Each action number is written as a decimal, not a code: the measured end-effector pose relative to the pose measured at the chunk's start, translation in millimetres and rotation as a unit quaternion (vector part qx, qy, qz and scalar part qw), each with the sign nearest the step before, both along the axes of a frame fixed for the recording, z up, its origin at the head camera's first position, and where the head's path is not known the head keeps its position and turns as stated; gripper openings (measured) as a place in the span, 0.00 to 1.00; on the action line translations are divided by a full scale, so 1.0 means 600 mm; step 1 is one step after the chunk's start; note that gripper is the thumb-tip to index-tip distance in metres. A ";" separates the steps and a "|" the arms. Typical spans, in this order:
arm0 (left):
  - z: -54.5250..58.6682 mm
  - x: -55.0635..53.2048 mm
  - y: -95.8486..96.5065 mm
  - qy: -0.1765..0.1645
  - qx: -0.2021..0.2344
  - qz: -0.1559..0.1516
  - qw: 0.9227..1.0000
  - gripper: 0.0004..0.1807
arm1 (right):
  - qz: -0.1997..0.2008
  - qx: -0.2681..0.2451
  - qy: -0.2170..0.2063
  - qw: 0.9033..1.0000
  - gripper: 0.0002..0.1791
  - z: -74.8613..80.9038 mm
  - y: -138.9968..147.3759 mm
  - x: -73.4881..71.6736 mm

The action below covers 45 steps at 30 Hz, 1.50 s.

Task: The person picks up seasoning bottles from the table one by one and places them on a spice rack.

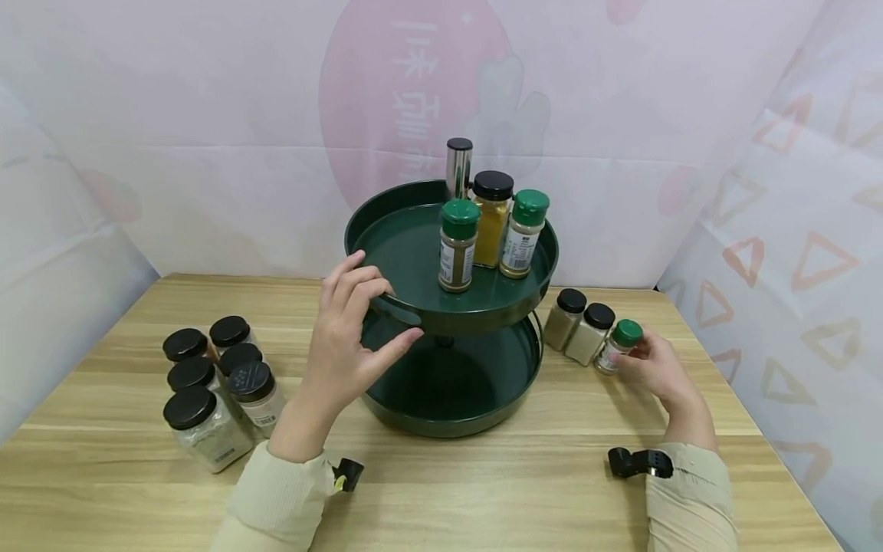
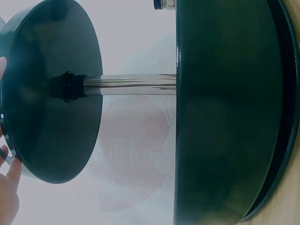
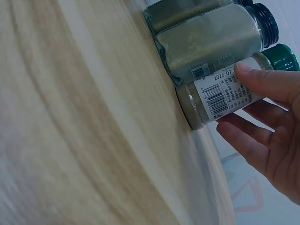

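Observation:
My left hand [image 1: 345, 337] holds the rim of the upper tier [image 1: 414, 230] of a dark green two-tier rack beside its handle slot. The thumb [image 2: 15, 169] touches the outer wall in the left wrist view. At the right, my right hand [image 1: 655, 368] pinches a small green-capped spice jar [image 1: 610, 354], thumb on its label; in the right wrist view the jar [image 3: 220, 98] stands on the table beside two black-capped jars [image 3: 211, 44]. On the upper tier stand two green-capped spice jars [image 1: 457, 257] and a black-capped jar of yellow powder [image 1: 490, 226].
Several black-capped jars [image 1: 207, 422] stand grouped on the left of the wooden table [image 1: 441, 491]. The rack's lower tier [image 1: 448, 383] sits on the table, and a metal post [image 1: 458, 170] rises through the upper tier. Printed cloth [image 1: 241, 192] hangs behind.

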State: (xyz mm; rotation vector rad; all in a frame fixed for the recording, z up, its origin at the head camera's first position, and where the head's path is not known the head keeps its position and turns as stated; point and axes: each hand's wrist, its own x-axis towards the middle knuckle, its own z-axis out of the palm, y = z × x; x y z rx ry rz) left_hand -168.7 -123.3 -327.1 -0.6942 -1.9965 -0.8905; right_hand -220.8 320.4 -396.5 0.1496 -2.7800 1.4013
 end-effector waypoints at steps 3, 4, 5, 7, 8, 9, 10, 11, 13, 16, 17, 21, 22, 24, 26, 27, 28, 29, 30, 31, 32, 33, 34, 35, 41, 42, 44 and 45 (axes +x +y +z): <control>0.000 0.000 0.000 0.000 0.000 -0.001 1.000 0.35 | -0.002 -0.005 0.003 1.000 0.25 -0.001 0.000 0.000; -0.001 -0.001 0.000 0.000 0.000 -0.001 1.000 0.35 | -0.002 -0.007 0.003 1.000 0.25 -0.001 0.000 0.000; -0.001 0.000 0.000 0.001 0.000 -0.002 1.000 0.35 | -0.003 -0.008 0.004 1.000 0.25 -0.001 0.001 0.001; -0.001 -0.001 0.000 0.002 0.001 -0.002 1.000 0.35 | -0.002 -0.011 0.005 1.000 0.25 -0.001 0.001 0.001; -0.001 -0.001 0.000 0.002 0.001 -0.002 1.000 0.35 | -0.002 -0.013 0.005 1.000 0.25 -0.001 0.001 0.002; -0.001 -0.001 0.000 0.002 0.001 -0.002 1.000 0.35 | -0.001 -0.015 0.005 1.000 0.25 -0.001 0.002 0.002; -0.001 -0.001 0.000 0.003 0.002 -0.002 1.000 0.35 | -0.001 -0.017 0.005 1.000 0.25 -0.001 0.002 0.002; -0.001 -0.001 0.000 0.003 0.003 -0.002 1.000 0.35 | -0.001 -0.018 0.005 1.000 0.25 -0.001 0.003 0.002; -0.001 -0.002 0.000 0.003 0.001 -0.002 1.000 0.35 | 0.000 -0.022 0.007 1.000 0.25 -0.001 0.003 0.002; 0.000 -0.002 0.000 0.003 0.001 -0.002 1.000 0.35 | 0.001 -0.021 0.014 1.000 0.24 0.000 0.002 0.000; 0.001 -0.002 0.000 0.004 0.001 -0.002 1.000 0.35 | 0.000 -0.019 0.016 1.000 0.24 0.001 0.003 -0.001; 0.001 -0.003 0.001 0.003 0.000 -0.001 1.000 0.35 | -0.005 -0.017 0.020 1.000 0.24 0.004 0.002 -0.002; 0.001 -0.003 0.001 0.003 0.001 0.000 1.000 0.35 | -0.006 -0.017 0.020 1.000 0.24 0.005 0.002 -0.002; 0.001 -0.003 0.000 0.002 0.001 -0.001 1.000 0.35 | -0.008 -0.021 0.021 1.000 0.25 0.009 0.002 0.001; 0.001 -0.003 0.000 0.001 0.000 -0.001 1.000 0.35 | -0.009 -0.023 0.024 0.999 0.25 0.011 0.001 0.004; 0.000 -0.003 0.000 0.001 0.003 -0.002 1.000 0.35 | -0.008 -0.023 0.026 0.999 0.24 0.012 0.001 0.005; -0.001 -0.003 0.000 0.002 0.004 -0.003 1.000 0.35 | -0.008 -0.024 0.028 0.999 0.24 0.013 0.001 0.006; -0.001 -0.002 0.000 0.002 0.004 -0.003 1.000 0.35 | -0.007 -0.023 0.031 0.999 0.24 0.014 0.001 0.007; -0.001 -0.002 0.000 0.002 0.003 -0.002 1.000 0.34 | -0.006 -0.023 0.034 0.999 0.24 0.015 0.002 0.008; -0.001 -0.002 0.000 0.002 0.003 -0.002 1.000 0.34 | -0.005 -0.022 0.036 0.999 0.24 0.016 0.002 0.008; -0.001 -0.002 0.000 0.002 0.003 -0.001 1.000 0.34 | -0.005 -0.022 0.039 0.999 0.24 0.017 0.002 0.008; -0.002 -0.003 0.000 0.002 0.005 -0.001 1.000 0.34 | -0.004 -0.021 0.041 0.999 0.23 0.018 0.002 0.008; -0.001 -0.002 0.000 0.002 0.003 0.000 1.000 0.34 | -0.004 -0.021 0.043 0.999 0.23 0.019 0.002 0.008; -0.001 -0.002 0.000 0.001 0.001 0.001 1.000 0.34 | -0.004 -0.020 0.044 0.999 0.24 0.020 0.003 0.007; -0.002 -0.002 -0.001 0.000 0.002 -0.001 1.000 0.34 | -0.006 -0.025 0.040 0.999 0.24 0.027 0.003 0.010; -0.002 -0.002 -0.001 -0.001 0.002 -0.002 1.000 0.34 | -0.006 -0.028 0.039 0.999 0.24 0.029 0.003 0.010; -0.002 -0.001 0.000 -0.002 0.003 -0.002 1.000 0.34 | -0.005 -0.029 0.044 0.999 0.23 0.032 0.003 0.011; -0.001 -0.001 -0.001 -0.003 0.000 -0.001 1.000 0.35 | -0.003 -0.030 0.047 0.998 0.22 0.033 0.003 0.012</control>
